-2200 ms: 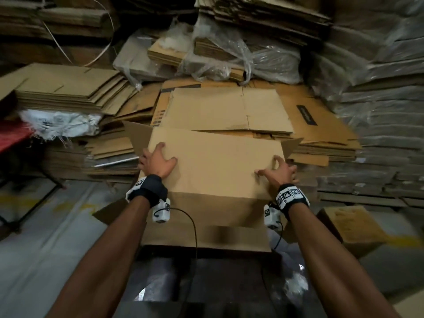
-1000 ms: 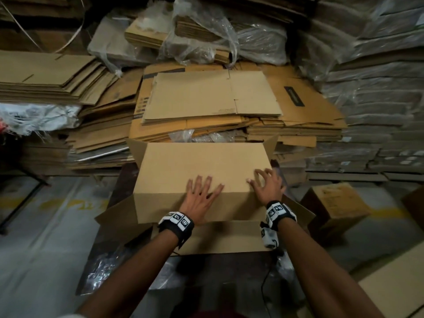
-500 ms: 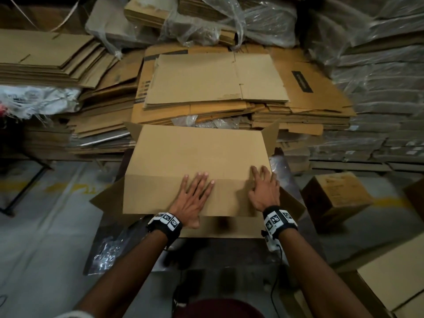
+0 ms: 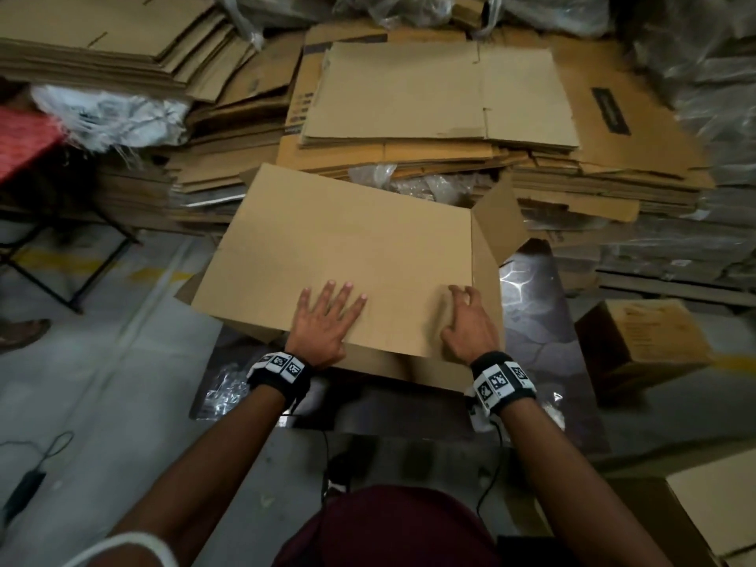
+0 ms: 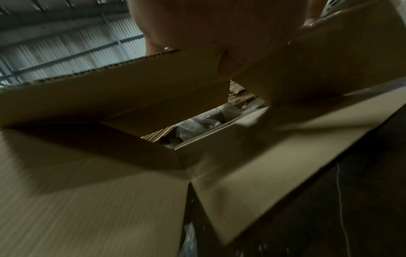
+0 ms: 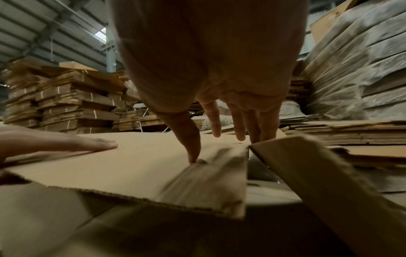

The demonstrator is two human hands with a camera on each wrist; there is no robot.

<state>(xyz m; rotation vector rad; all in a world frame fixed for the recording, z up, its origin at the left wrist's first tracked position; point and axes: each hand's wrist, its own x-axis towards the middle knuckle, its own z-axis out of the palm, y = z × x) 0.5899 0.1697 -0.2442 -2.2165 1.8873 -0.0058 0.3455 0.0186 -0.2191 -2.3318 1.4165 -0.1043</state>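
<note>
Box flap (image 4: 335,247) lies beneath left grip (image 4: 327,325) and, seemingly, right grip (image 4: 470,325).

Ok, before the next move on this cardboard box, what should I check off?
1. Left hand flat on the cardboard box top panel: ok.
2. Right hand fingers touching the near right corner: ok.
3. Right end flap folded in: not ok, it stands open.
4. Box ends closed: not ok, the left wrist view sees right through.
5. Box fully supported by the dark table: cannot tell, the box hides the table's left edge.
</note>
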